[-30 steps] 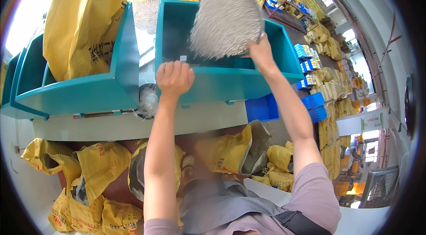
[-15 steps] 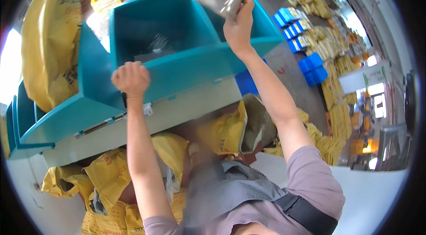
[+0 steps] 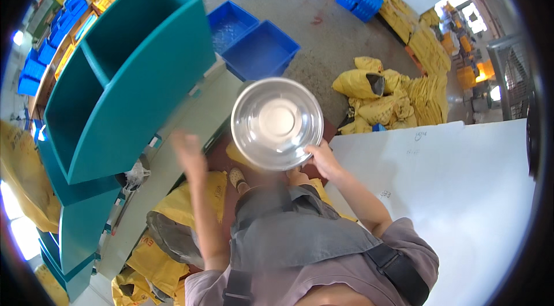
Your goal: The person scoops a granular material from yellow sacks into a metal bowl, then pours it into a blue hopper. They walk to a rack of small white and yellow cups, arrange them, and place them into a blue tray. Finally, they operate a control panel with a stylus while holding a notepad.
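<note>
My right hand (image 3: 324, 159) grips the near right rim of a shiny metal bowl (image 3: 278, 118). The bowl is held in front of my apron, its round inside facing up, and nothing shows in it. My left hand (image 3: 189, 153) is raised beside the pale ledge below a teal bin (image 3: 144, 89), apart from the bowl. Motion smears its fingers, so their pose is unclear. The bin has a divider and high curved walls. A crumpled clear plastic bag (image 3: 137, 175) lies on the ledge, close under the bin.
Two blue crates (image 3: 262, 49) stand on the floor beyond the ledge. Yellow sacks (image 3: 196, 199) sit below it, near my legs. A white tabletop (image 3: 438, 190) spreads at my right, with more yellow sacks (image 3: 392, 95) behind it. A big yellow bag (image 3: 26, 176) stands at far left.
The metal bowl, in my right hand, has come down from above the teal bin to in front of me. My left hand has left the bin's edge. The view has swung right.
</note>
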A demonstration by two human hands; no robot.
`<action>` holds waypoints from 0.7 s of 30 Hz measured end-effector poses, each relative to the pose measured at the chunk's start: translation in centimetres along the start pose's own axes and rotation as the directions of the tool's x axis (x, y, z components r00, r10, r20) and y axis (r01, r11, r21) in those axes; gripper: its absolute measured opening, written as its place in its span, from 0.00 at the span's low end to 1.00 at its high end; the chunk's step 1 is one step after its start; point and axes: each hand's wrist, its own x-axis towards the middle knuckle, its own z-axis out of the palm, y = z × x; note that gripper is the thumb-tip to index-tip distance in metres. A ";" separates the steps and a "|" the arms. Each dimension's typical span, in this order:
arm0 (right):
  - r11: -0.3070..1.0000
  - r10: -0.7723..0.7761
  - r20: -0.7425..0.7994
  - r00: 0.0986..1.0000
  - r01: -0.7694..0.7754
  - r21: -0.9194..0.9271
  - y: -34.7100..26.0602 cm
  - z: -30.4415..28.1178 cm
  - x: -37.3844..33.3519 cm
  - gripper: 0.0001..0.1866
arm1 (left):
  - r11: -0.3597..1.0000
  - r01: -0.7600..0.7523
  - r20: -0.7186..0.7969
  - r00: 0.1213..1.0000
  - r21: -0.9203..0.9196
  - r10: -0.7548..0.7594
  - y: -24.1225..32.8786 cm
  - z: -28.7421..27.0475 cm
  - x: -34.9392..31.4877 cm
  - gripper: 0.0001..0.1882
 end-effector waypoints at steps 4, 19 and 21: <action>0.975 0.173 0.072 0.982 -0.181 0.127 3.2 -9.9 0.6 0.21 | 0.750 0.606 0.649 0.687 -0.264 -0.327 4.1 13.9 -14.4 0.24; 0.963 0.198 -0.322 0.926 -0.244 -0.112 5.4 -43.6 6.3 0.25 | -0.013 0.799 0.668 0.494 -0.601 -0.557 8.5 35.7 -12.4 0.26; 0.915 0.284 -0.324 0.903 -0.356 -0.189 7.9 -47.2 6.2 0.24 | -0.048 0.635 0.541 0.612 -0.771 -0.578 5.9 36.6 -8.3 0.24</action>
